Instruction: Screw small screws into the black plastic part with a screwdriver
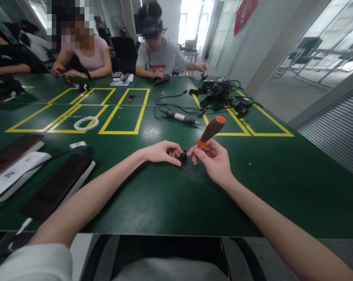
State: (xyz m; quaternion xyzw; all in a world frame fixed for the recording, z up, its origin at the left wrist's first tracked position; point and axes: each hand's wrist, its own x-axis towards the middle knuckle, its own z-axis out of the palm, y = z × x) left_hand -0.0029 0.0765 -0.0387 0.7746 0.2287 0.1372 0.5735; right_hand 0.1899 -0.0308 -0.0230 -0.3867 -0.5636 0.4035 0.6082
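Observation:
A small black round part (182, 159) with a short upright stub sits on the green table (153, 195) in front of me. My left hand (166, 153) is closed around its left side, thumb in front and fingers behind. In my right hand (214, 160) is a screwdriver (212, 131) with a dark grey and orange handle. The handle tilts up to the right above the fingers, and the shaft is hidden by the hand. My right fingertips are close to the black part's right side; whether they touch it I cannot tell.
Beyond my hands lie an electric screwdriver (182, 118) and a tangle of black cables (219, 93). A white ring (86, 123) rests among yellow tape outlines. At left are a dark phone (57, 185) and a white power strip (21, 171). Co-workers sit across the table.

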